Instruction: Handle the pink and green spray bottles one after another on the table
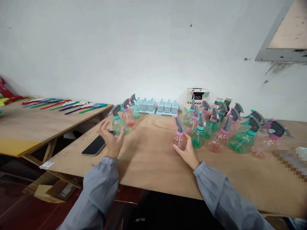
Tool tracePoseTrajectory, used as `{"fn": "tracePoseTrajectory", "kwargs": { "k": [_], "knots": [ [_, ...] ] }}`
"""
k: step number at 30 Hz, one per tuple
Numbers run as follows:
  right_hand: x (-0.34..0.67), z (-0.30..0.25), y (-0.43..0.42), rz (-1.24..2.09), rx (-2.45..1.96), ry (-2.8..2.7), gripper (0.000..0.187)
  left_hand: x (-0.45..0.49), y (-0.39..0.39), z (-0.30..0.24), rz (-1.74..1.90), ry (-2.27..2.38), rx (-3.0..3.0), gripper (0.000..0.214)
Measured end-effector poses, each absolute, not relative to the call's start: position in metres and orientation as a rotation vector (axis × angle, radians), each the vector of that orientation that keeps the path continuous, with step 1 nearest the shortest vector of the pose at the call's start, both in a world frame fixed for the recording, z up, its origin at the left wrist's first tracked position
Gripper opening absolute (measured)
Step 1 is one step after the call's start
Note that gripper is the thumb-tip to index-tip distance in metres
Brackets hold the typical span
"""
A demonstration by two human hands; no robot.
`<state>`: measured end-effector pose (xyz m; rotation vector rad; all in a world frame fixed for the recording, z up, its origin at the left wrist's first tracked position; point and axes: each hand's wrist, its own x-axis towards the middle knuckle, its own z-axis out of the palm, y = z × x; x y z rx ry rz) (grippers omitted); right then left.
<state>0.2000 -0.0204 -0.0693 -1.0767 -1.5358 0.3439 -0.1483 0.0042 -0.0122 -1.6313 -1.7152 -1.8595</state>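
My right hand [188,152] is wrapped round the body of a clear pink spray bottle [178,140] with a grey trigger head, upright at the table's middle. My left hand [111,137] is raised with fingers apart and holds nothing. Just behind it stands a green spray bottle [117,123] with a turquoise collar, partly hidden by the fingers. A pink spray bottle [128,116] and another green one [135,110] stand behind that. To the right of my right hand, several more green and pink bottles are grouped, among them a green spray bottle [198,135] close by.
A black phone [94,146] lies on the wooden table [148,166] by my left hand. Pale blue ice-pop moulds [167,107], a printed card [192,99] and small bottles [217,102] stand along the wall. On the left table lie several colourful strips [69,105].
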Motion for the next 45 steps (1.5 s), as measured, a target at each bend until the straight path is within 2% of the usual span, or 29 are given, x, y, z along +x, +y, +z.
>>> {"fn": "tracePoseTrajectory", "kwargs": {
  "k": [3, 6, 10, 12, 14, 17, 21, 25, 30, 36, 41, 45],
  "knots": [
    [0.194, -0.069, -0.027, 0.352, -1.048, -1.596, 0.071, -0.094, -0.012, -0.002, -1.836, -1.442, -2.081, 0.063],
    [0.189, -0.068, -0.033, 0.385, -1.037, -1.661, 0.071, -0.039, -0.016, 0.003, -1.921, -1.371, -2.591, 0.078],
    [0.188, -0.064, -0.038, 0.469, -0.938, -1.837, 0.068, 0.016, -0.017, 0.002, -2.237, -1.542, -2.759, 0.098],
    [0.190, -0.059, -0.041, 0.483, -0.881, -1.939, 0.062, 0.029, -0.016, 0.002, -2.356, -1.544, -2.709, 0.092],
    [0.195, -0.052, -0.044, 0.429, -0.861, -1.984, 0.051, 0.033, -0.013, 0.003, -2.480, -1.493, -2.623, 0.076],
    [0.209, -0.039, -0.046, 0.110, -0.886, -1.754, 0.033, 0.020, -0.004, 0.008, -2.640, -1.427, -2.592, 0.056],
    [0.235, -0.026, -0.037, -0.296, -0.945, -1.174, 0.042, -0.012, 0.004, 0.021, -3.021, -1.320, -2.365, 0.042],
    [0.250, -0.028, -0.019, -0.286, -1.107, -1.137, 0.051, -0.029, 0.000, 0.029, -3.415, -1.197, -2.034, 0.042],
    [0.255, -0.042, -0.002, -0.144, -1.200, -1.179, 0.065, -0.020, -0.010, 0.023, -3.215, -1.406, -2.417, 0.042],
    [0.258, -0.049, 0.004, -0.062, -1.175, -1.184, 0.068, -0.010, -0.016, 0.017, -3.094, -1.698, -2.536, 0.014],
    [0.261, -0.050, 0.005, -0.074, -1.190, -1.197, 0.067, -0.009, -0.018, 0.017, -3.061, -1.639, -2.733, 0.027],
    [0.262, -0.051, 0.006, -0.050, -1.223, -1.212, 0.070, -0.010, -0.020, 0.019, -3.055, -1.785, -2.643, 0.015]
  ]
}}
